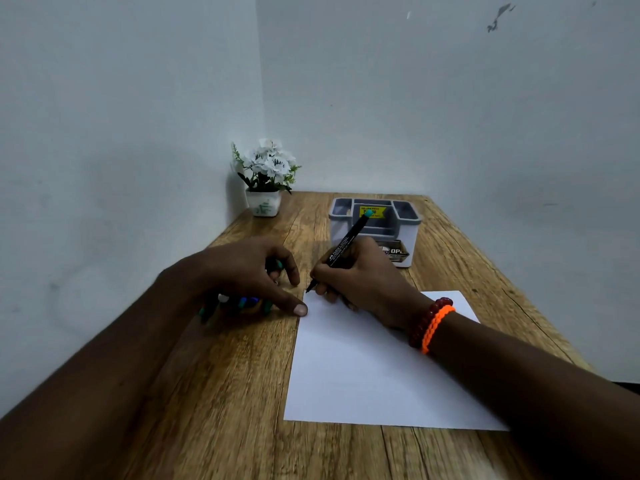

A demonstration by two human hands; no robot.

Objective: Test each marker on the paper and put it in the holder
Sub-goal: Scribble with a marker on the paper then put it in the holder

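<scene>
The marker (pixel 346 242) is black with white lettering and a teal end. The paper (pixel 363 375) is plain white, the holder (pixel 375 225) grey with a yellow sticker (pixel 372 212), and the table (pixel 225 393) brown wood-grain.

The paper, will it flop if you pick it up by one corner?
Probably. The paper looks like one thin sheet lying flat on the table, so a lifted corner would likely droop. It seems light and could slide on the smooth wood, which may be why the left hand rests a thumb at its edge.
</scene>
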